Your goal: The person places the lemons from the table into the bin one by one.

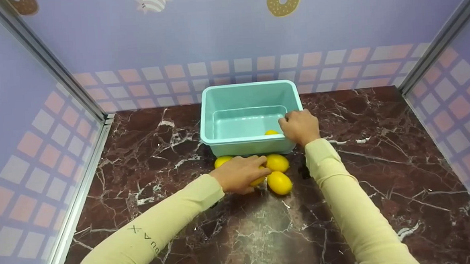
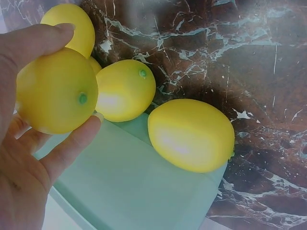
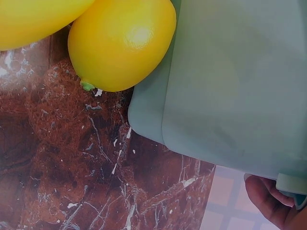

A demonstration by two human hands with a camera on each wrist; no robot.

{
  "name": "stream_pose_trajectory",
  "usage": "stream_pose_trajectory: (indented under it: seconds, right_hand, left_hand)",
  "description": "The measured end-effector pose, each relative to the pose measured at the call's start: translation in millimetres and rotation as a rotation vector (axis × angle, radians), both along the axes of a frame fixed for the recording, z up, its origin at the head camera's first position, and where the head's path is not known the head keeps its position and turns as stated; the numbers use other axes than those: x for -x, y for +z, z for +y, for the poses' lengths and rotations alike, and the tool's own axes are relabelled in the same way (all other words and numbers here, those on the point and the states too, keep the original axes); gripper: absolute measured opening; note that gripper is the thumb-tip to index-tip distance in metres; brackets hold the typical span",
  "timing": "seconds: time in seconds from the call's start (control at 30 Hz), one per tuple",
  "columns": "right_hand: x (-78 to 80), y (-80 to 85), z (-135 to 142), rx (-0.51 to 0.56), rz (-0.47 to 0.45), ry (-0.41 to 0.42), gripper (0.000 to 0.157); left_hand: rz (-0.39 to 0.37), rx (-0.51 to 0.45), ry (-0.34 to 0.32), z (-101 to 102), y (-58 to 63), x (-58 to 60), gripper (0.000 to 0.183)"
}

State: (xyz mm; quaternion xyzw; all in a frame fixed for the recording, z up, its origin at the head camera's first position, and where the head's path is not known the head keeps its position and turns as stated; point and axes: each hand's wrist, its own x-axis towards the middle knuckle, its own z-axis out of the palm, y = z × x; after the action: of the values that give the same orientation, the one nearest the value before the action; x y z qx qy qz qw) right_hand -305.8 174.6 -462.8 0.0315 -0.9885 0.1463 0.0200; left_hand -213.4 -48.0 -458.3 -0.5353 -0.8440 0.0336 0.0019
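Observation:
My left hand (image 1: 239,174) reaches down in front of a pale teal plastic basin (image 1: 248,146). Its thumb and fingers grip a yellow lemon (image 2: 55,91) with a green stem tip. Around that hand lie more lemons: one at the basin's front left (image 1: 222,161), one against its front wall (image 1: 277,163), and one closer to me (image 1: 280,182). Part of a lemon (image 1: 272,132) shows inside the basin, behind the front rim. My right hand (image 1: 300,126) grips the basin's rim at the near right corner, fingers (image 3: 266,199) curled at the edge.
The basin stands on a dark red marbled tabletop (image 1: 159,152), near the back wall (image 1: 229,31) with its tile pattern and printed sweets. Side panels with metal framing (image 1: 81,196) close in the left and right.

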Motion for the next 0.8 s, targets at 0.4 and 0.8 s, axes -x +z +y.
stream_pose_trajectory:
  seconds: [0.4,0.8]
  right_hand:
    - [-0.7,-1.3,0,0.005,0.009,0.001,0.045]
    - [-0.4,-0.9,0,-0.005,0.007,0.008,0.045]
  left_hand:
    - [-0.012,0.022,0.012,0,5.5,2.5,0.05]
    - [-0.02,0.0,0.014,4,12.4,3.1,0.046]
